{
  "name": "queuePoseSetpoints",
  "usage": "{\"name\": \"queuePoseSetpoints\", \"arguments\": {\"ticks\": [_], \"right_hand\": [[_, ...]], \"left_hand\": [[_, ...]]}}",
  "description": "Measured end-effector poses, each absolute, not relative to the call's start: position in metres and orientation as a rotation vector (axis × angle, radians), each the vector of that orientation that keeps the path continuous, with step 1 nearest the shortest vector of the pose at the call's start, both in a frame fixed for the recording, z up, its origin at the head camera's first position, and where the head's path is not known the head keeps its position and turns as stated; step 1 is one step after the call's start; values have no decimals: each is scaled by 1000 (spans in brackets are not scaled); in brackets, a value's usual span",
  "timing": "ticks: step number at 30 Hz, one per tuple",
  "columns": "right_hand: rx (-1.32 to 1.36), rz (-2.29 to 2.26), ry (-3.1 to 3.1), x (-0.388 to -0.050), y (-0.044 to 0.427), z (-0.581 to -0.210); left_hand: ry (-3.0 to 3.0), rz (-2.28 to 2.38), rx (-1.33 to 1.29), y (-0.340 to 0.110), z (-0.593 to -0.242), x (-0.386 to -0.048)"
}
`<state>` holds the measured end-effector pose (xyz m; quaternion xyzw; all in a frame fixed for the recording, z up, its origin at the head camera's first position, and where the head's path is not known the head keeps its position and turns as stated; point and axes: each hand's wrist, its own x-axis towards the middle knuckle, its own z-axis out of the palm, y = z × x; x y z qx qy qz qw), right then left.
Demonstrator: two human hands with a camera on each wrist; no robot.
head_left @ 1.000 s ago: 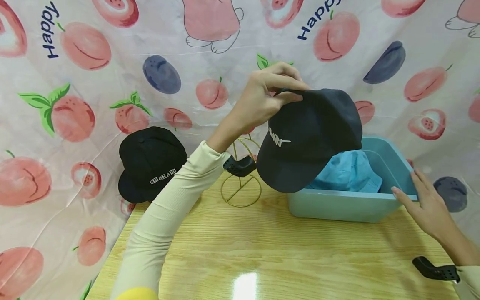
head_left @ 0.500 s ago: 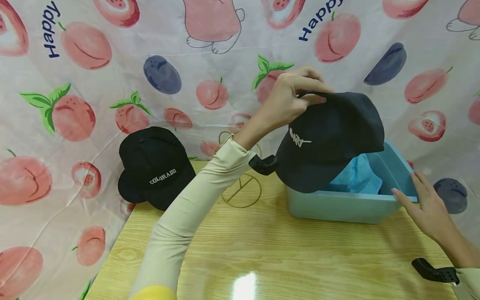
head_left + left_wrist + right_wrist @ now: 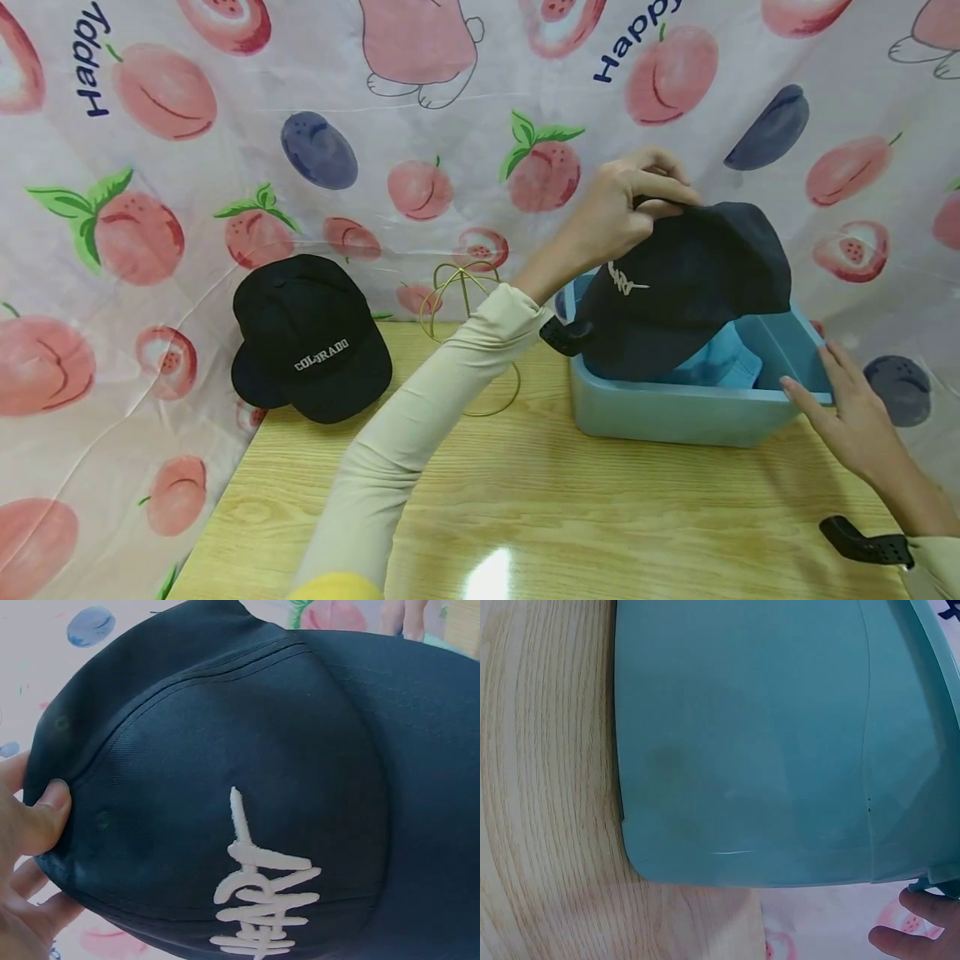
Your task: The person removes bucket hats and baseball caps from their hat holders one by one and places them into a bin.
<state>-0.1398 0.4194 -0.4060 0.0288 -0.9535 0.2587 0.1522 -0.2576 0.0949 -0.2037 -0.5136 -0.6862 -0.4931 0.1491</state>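
My left hand (image 3: 633, 204) pinches a dark baseball cap (image 3: 697, 267) by its crown, with the thumb (image 3: 49, 814) on the near side in the left wrist view. White script lettering (image 3: 262, 892) marks the cap's front. The cap hangs tilted over a light-blue plastic bin (image 3: 667, 417), its brim dipping behind the front rim at the left. A bright blue cloth hat (image 3: 723, 358) lies inside, partly hidden by the cap. My right hand (image 3: 855, 417) rests against the bin's right end, fingers fairly straight along the rim.
A black cap (image 3: 311, 333) lettered COLORADO sits at the table's far left, apparently over another dark cap. Between it and the bin stands a gold wire stand (image 3: 465, 279), partly behind my left sleeve. A fruit-print cloth (image 3: 420, 50) hangs behind the wooden table (image 3: 600, 517).
My left hand has carried the dark cap rightward and slightly down, so its brim now dips into the bin. My right hand has stayed at the bin's right end.
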Motion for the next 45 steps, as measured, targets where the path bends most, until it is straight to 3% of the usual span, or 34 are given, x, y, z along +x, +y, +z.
{"name": "queuePoseSetpoints", "arguments": {"ticks": [29,34,41,45], "right_hand": [[85,730,-2723,-138,418,-406],[81,738,-2726,-137,416,-406],[69,736,-2719,-138,417,-407],[56,715,-2719,-139,417,-408]], "left_hand": [[-2230,-1158,-1455,153,-280,-272],[-2290,-1078,-1306,157,-295,-269],[-2700,-786,-731,165,-306,-250],[-2894,-714,-736,171,-308,-244]]}}
